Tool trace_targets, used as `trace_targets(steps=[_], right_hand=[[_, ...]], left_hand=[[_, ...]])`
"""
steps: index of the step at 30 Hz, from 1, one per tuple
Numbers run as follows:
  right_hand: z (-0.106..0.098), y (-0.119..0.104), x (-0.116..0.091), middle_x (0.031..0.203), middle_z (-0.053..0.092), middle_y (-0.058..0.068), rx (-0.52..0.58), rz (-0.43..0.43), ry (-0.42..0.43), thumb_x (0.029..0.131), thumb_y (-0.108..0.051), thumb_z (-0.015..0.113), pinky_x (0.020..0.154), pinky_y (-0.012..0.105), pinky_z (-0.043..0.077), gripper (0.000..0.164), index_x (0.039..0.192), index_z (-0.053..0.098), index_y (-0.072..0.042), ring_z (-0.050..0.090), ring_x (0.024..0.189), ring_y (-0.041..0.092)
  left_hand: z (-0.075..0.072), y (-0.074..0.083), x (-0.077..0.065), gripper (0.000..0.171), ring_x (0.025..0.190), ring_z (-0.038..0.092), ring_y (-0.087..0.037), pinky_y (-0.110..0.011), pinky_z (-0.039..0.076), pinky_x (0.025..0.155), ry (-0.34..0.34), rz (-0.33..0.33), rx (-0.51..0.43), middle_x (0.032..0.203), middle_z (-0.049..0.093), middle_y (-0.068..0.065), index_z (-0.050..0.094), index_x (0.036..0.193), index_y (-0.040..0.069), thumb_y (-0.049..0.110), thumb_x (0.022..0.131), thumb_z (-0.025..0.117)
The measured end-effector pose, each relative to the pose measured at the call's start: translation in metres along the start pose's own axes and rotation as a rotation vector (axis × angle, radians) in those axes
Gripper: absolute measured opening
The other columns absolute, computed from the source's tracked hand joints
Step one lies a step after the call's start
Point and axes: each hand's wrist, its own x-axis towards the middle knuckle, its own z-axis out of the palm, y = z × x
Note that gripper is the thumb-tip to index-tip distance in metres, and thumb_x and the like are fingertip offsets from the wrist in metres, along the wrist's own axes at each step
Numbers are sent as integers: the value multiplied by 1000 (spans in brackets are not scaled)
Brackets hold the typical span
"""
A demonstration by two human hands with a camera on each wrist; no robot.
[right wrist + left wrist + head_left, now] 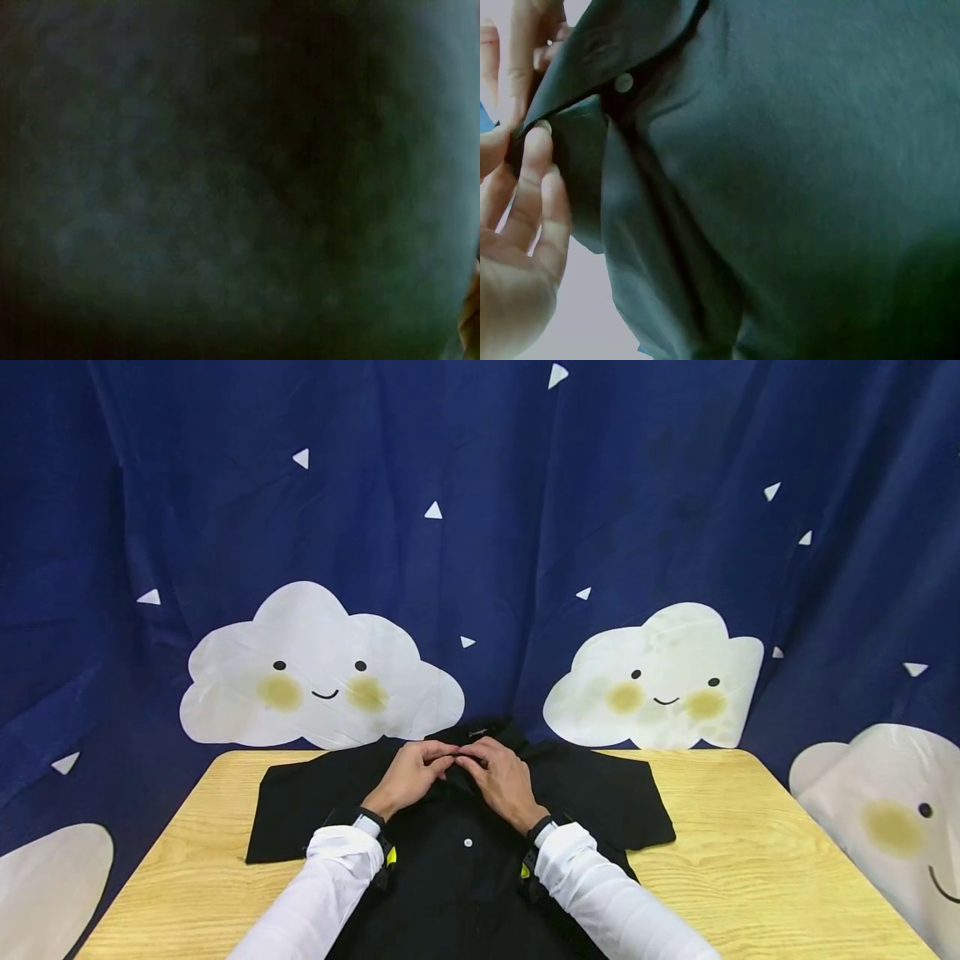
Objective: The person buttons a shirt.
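Observation:
A black short-sleeved shirt (457, 893) lies spread out front side up, with its collar (510, 732) at the far edge of the table. Just below the collar, my left hand (415, 777) pinches the shirt's front edge between thumb and fingers. Opposite it, my right hand (504, 781) pinches the same spot, and the fingertips of both hands meet. In the left wrist view a pale button (623, 82) shows on the cloth beside the fingers. Lower on the shirt front sits a white button (468, 842). Dark blurred cloth (187, 187) fills the right wrist view.
The shirt rests on a light wooden table (750, 860), its sleeves reaching out to both sides. Behind the table hangs a dark blue curtain (480, 552) printed with smiling clouds and small white triangles.

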Motion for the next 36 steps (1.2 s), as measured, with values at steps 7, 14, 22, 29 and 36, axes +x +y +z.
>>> trace_targets(steps=[7,14,22,29,36], right_hand=[[0,1,1,96,65,-11,69,1,19,89,-30,67,71,33,51,16,100,75,-20,62,89,5],[-2,4,2,94,64,-11,141,29,7,89,-27,68,73,30,50,16,100,76,-19,61,87,4],[-2,2,5,94,64,-7,231,34,-22,90,-23,67,71,26,50,16,99,76,-14,61,78,4],[-2,4,2,95,63,1,386,55,-69,92,-14,64,64,23,52,17,101,74,-5,61,70,8],[-2,7,7,98,62,3,389,60,-87,95,-13,60,66,23,52,17,103,72,-3,63,73,9]], left_hand=[[8,4,-2,12,87,66,-17,-37,50,74,131,104,266,98,71,-5,63,104,5,5,92,61],[10,7,-1,11,83,65,-16,-35,50,74,130,71,173,95,71,-6,62,98,4,3,88,65],[6,4,1,10,88,67,-19,-37,51,80,142,-31,60,94,72,-6,71,95,4,4,84,72],[7,1,-1,10,89,65,-18,-36,51,79,122,-19,41,95,71,-6,71,96,3,7,89,67],[7,4,5,11,85,64,-17,-35,51,76,138,-9,70,93,71,-6,71,97,2,9,91,64]])
